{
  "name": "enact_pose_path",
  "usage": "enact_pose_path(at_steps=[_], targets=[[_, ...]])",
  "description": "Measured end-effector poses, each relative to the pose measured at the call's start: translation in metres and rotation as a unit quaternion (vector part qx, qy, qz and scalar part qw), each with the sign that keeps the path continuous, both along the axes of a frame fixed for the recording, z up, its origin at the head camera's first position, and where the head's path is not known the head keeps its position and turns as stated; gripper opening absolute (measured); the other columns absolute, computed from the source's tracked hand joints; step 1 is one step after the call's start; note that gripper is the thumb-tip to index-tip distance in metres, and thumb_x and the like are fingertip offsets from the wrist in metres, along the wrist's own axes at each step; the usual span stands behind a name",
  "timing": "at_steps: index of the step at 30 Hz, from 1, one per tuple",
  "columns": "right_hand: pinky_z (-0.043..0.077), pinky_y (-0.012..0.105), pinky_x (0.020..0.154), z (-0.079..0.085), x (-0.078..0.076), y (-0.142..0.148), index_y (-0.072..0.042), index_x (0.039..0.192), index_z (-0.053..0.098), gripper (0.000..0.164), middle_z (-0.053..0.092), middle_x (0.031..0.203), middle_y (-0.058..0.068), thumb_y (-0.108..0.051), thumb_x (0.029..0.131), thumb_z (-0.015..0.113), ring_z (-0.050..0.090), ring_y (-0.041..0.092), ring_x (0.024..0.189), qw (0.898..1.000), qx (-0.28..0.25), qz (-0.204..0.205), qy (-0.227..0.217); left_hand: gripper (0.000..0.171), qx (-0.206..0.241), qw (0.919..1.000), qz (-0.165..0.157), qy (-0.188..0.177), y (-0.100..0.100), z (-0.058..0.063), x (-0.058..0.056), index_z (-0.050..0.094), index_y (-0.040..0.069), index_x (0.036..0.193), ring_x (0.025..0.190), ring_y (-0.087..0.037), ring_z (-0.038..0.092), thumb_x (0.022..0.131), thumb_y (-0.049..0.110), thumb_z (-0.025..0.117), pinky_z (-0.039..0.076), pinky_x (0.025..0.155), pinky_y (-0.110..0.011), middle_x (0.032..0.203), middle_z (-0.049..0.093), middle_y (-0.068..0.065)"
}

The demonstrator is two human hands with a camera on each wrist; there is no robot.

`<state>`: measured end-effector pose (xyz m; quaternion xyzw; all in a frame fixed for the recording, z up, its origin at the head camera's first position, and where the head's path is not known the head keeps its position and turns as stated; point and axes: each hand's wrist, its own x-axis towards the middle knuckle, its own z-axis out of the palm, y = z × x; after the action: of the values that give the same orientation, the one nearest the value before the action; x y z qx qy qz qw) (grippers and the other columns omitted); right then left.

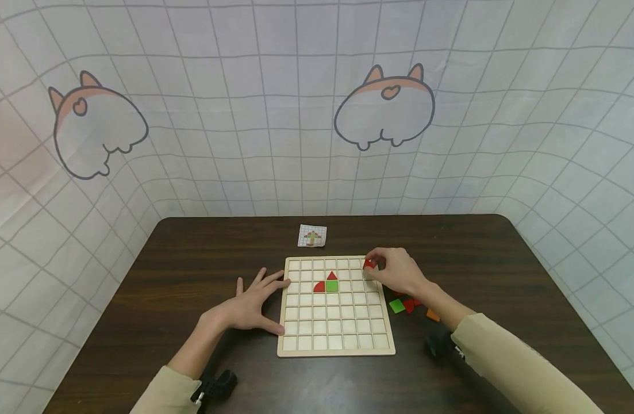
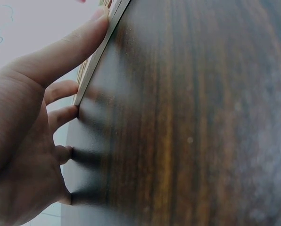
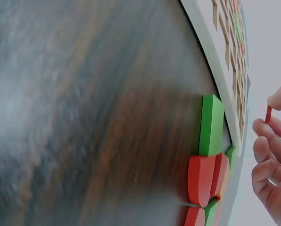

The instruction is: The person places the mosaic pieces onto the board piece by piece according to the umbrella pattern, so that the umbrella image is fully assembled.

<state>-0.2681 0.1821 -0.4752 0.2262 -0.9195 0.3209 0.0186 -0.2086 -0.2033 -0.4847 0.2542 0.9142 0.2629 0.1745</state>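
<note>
White gridded cloth [image 1: 244,126] is hanging around the dark wood table [image 1: 218,241]. Board [image 1: 348,352] is lying flat, three set pieces [image 1: 331,286] sitting in cells. Left hand [image 1: 246,307] is touching its left edge, fingers spread, gripping nothing, likely steadying it. Right hand [image 1: 396,273] is pinching a red piece [image 1: 369,264] over the far right corner. Card [image 1: 312,236] is lying beyond, probably for viewing; loose pieces [image 1: 396,306] are lying right, seemingly for easy reach.

In the head view, the table [image 1: 208,253] is seen from above, facing forward and down, from farther off, the board [image 1: 334,327] at lower centre. From the left wrist it is seen low, close and sideways, the left hand [image 2: 27,117] at frame left; from the right, likewise, pieces [image 3: 202,179] at lower right. The board is shared by all three.
</note>
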Motion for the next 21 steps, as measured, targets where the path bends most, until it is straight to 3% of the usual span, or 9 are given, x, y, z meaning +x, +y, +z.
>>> enact_pose_path(at_steps=[10,21], targets=[[0.047,0.029,0.056,-0.001,0.008,-0.016,-0.009,0.107,0.076,0.019,0.069,0.087,-0.006,-0.021,0.092,0.076,0.054,0.007,0.065,0.999,0.014,0.040,0.025,0.103,0.005,1.0000,0.002,-0.003,0.002,0.003,0.000,0.035,0.018,0.161,0.154,-0.043,-0.010,0.079,0.054,0.087,-0.015,0.104,-0.080,0.171,0.013,-0.008],[0.046,0.028,0.056,-0.006,0.014,-0.031,-0.011,0.107,0.076,0.019,0.062,0.074,-0.013,-0.023,0.091,0.075,0.052,0.004,0.061,0.998,0.032,0.053,0.018,0.103,0.004,1.0000,0.001,-0.005,0.000,0.003,0.000,0.035,0.021,0.161,0.154,-0.041,-0.010,0.079,0.055,0.086,-0.015,0.105,-0.079,0.171,0.012,-0.007]])
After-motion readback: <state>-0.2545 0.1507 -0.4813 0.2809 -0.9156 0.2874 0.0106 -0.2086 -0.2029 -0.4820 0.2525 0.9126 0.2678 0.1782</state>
